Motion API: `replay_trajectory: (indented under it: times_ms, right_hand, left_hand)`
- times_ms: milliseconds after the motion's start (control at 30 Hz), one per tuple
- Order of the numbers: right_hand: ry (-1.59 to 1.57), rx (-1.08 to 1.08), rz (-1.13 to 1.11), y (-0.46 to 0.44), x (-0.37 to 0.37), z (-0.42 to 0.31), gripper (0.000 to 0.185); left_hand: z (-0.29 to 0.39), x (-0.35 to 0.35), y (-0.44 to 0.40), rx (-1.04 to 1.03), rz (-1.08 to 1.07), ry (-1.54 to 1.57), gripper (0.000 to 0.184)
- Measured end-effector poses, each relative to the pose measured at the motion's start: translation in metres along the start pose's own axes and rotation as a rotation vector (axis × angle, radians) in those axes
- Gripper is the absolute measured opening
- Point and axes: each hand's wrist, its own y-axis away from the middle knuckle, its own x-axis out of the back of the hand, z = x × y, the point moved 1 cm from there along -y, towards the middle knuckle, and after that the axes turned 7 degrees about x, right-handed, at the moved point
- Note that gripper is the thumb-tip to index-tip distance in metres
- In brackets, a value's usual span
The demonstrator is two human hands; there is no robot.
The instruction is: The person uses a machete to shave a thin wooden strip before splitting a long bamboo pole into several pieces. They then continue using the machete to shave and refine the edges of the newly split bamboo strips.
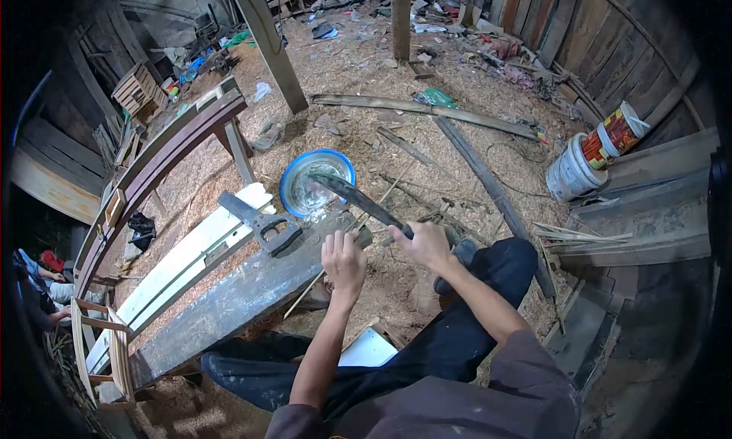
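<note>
My right hand (421, 244) is closed round the handle of a long dark knife (358, 201), whose blade points up and left over the edge of a blue-rimmed basin (285, 181). My left hand (345, 262) is closed on a thin light stick (309, 290) that slants from lower left to upper right, beside the blade. Under the left hand's side lies a grey worn plank (229, 302). A handsaw (263, 223) rests across the plank and a white board (171, 275).
Curved wooden frame (152, 145) at left; a person (57, 286) sits beyond it. Long dark beam (488, 180) and pale beam (404, 105) lie on the shavings. Buckets (576, 170) stand at right near stacked boards (648, 218). A post (271, 46) rises behind the basin.
</note>
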Motion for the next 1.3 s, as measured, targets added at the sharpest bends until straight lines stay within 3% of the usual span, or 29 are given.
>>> replay_trajectory:
  times_ms: [67, 200, 233, 333, 400, 467, 533, 633, 667, 733, 767, 867, 1033, 1200, 1267, 1300]
  right_hand:
    - [0.009, -0.059, -0.041, 0.012, -0.011, 0.001, 0.083]
    - [0.143, 0.087, -0.083, 0.006, 0.019, -0.001, 0.078]
    - [0.04, -0.04, -0.092, -0.003, 0.018, 0.008, 0.078]
    - [0.105, -0.017, 0.084, -0.001, -0.012, 0.009, 0.079]
    - [-0.006, -0.063, -0.027, 0.012, -0.01, 0.004, 0.081]
    - [0.164, 0.157, -0.049, 0.018, -0.005, 0.002, 0.082]
    - [0.193, 0.094, -0.119, 0.003, 0.011, 0.011, 0.083]
    - [-0.023, -0.204, 0.15, -0.014, 0.022, 0.025, 0.084]
    - [-0.02, -0.202, 0.158, -0.011, 0.022, 0.026, 0.084]
    - [-0.081, -0.158, -0.037, 0.004, 0.02, 0.012, 0.085]
    - [0.058, 0.013, 0.009, 0.013, 0.004, 0.014, 0.084]
    - [0.128, 0.166, -0.072, 0.016, -0.003, 0.007, 0.082]
    - [-0.043, -0.132, 0.158, -0.024, 0.019, 0.036, 0.086]
    - [-0.046, -0.153, 0.061, 0.002, 0.008, 0.017, 0.088]
    - [-0.048, -0.039, -0.081, 0.011, -0.002, 0.012, 0.089]
    - [0.024, 0.057, -0.041, 0.012, 0.005, 0.001, 0.089]
  left_hand:
    - [-0.002, 0.002, 0.0, -0.005, -0.007, 0.036, 0.022]
    - [-0.01, -0.002, 0.001, -0.056, -0.025, -0.01, 0.019]
    - [-0.009, -0.001, 0.001, -0.035, -0.034, -0.019, 0.018]
    - [0.0, -0.005, -0.003, 0.005, -0.025, -0.017, 0.017]
    - [-0.002, -0.002, -0.001, -0.029, -0.036, -0.028, 0.017]
    - [-0.004, -0.005, -0.003, -0.044, -0.02, -0.031, 0.015]
    - [0.0, 0.001, -0.004, -0.021, -0.03, 0.025, 0.019]
    - [0.0, 0.001, -0.001, -0.018, -0.019, 0.015, 0.02]
    - [0.001, 0.0, -0.003, -0.02, -0.02, 0.013, 0.021]
    - [-0.001, -0.001, -0.006, -0.031, -0.009, 0.009, 0.02]
    - [-0.001, -0.002, -0.003, -0.032, -0.019, 0.001, 0.02]
    - [-0.003, -0.004, -0.002, -0.029, -0.01, 0.015, 0.02]
    - [0.001, -0.004, -0.002, -0.038, -0.011, -0.029, 0.016]
    - [0.002, -0.004, 0.0, -0.032, -0.004, -0.015, 0.016]
    - [0.002, -0.005, 0.0, -0.007, -0.014, -0.005, 0.016]
    - [0.001, -0.006, -0.001, -0.007, -0.016, -0.012, 0.016]
